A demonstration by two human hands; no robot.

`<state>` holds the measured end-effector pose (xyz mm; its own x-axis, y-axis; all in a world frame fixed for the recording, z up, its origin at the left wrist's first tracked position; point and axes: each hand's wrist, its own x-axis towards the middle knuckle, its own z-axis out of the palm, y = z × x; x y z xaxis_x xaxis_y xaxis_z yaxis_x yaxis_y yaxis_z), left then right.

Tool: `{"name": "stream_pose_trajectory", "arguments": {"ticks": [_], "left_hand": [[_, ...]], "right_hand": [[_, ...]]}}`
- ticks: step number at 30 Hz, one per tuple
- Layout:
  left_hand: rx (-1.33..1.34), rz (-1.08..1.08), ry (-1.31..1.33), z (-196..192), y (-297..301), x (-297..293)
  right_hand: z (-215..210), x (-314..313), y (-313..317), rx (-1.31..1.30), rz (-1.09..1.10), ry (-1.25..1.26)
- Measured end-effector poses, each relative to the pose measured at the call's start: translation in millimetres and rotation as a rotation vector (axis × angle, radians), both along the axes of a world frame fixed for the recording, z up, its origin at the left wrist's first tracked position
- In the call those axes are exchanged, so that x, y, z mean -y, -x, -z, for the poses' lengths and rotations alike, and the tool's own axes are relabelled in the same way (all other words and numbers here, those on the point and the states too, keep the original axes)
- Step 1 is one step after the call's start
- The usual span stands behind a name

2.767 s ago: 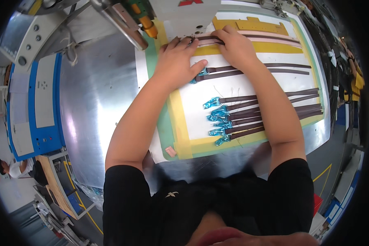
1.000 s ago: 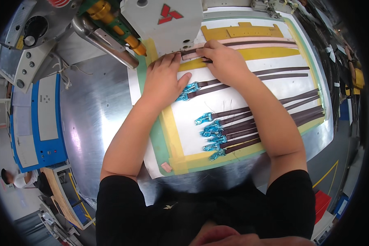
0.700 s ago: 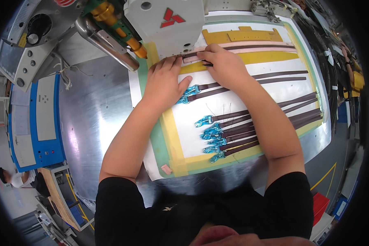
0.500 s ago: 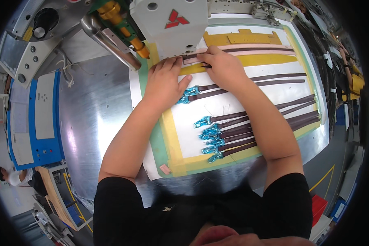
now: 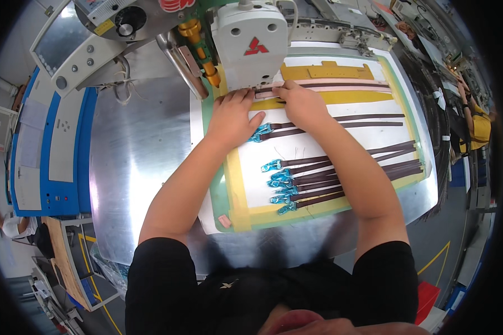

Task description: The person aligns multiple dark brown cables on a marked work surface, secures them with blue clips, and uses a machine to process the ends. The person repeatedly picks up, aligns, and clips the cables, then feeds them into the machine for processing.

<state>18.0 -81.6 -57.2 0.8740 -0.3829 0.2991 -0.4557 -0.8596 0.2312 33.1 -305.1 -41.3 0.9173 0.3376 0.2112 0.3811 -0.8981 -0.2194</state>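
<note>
My left hand (image 5: 233,118) lies with its fingers stretched over the left end of a dark brown strap (image 5: 346,85) edged by pale pink strips, right below the white sewing machine head (image 5: 248,42). Close beside it, my right hand (image 5: 303,106) is curled, its fingertips at the same strap. From under its fingers pokes the tip of a dark pointed tool (image 5: 281,102); the rest is hidden. Nearer me lie brown straps (image 5: 374,124) with blue-wrapped metal clips (image 5: 261,132). Several more such straps (image 5: 318,181) are bunched closer to my body, blue-wrapped clips (image 5: 281,177) at their left ends.
A white sheet with green and yellow tape borders (image 5: 237,195) lies on the metal table (image 5: 134,167). Yellow template pieces (image 5: 330,71) sit at the back. Left stand a control panel (image 5: 61,50) and a blue cabinet (image 5: 58,139). Other people are at the far left and right.
The whole view has shifted, showing more of the machine head and the back. Both hands stay at the strap end, with little visible movement.
</note>
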Motion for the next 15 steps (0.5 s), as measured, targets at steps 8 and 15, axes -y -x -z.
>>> {"name": "stream_pose_trajectory", "arguments": {"ticks": [8,15], "left_hand": [[0.011,-0.002,-0.021,1.2,1.3,3.2],[-0.028,0.013,-0.085,-7.2,2.7,3.9]], "right_hand": [[2.0,32.3,4.5,-0.004,0.052,-0.025],[5.5,25.5,7.4,0.010,0.059,0.014]]}}
